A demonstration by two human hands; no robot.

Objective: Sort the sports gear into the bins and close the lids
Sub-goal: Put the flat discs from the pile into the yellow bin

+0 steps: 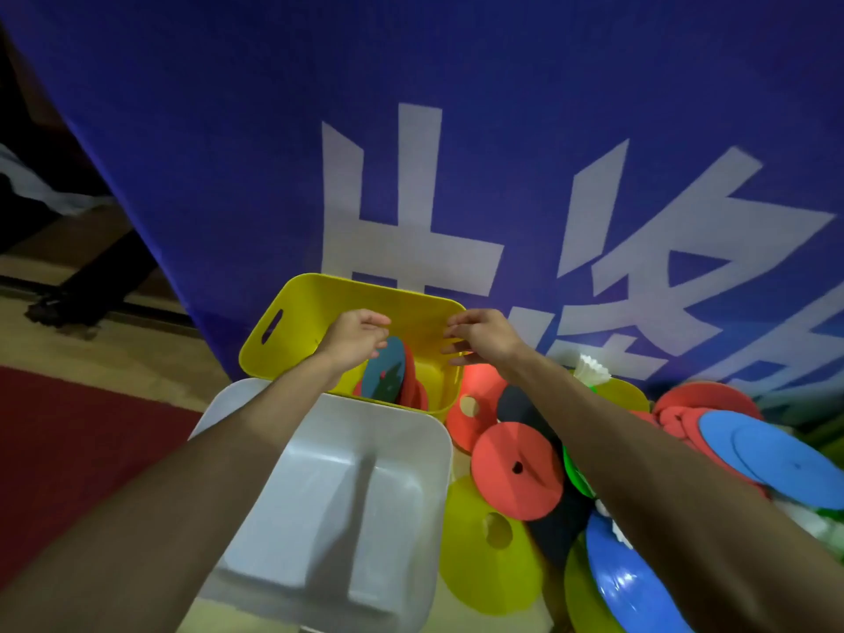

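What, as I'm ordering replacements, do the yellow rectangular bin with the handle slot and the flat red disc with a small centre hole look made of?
Yellow rectangular bin: moulded plastic by the look, with smooth, faintly glossy walls, rounded corners and a cut-out slot. Flat red disc: probably soft rubber or foam, matte and thin; which one is unclear.

Smooth plastic bins [315,294] — matt foam-like discs [516,472] — cloth banner [456,84]

Big blue banner [228,130] w/ large white characters [402,230] filling my bkgd, wood floor [128,354] at left, dark red mat [68,450] lower left, black stand leg [91,285] on floor beyond it, pale cloth-like thing [41,189] far left, can't ID it.
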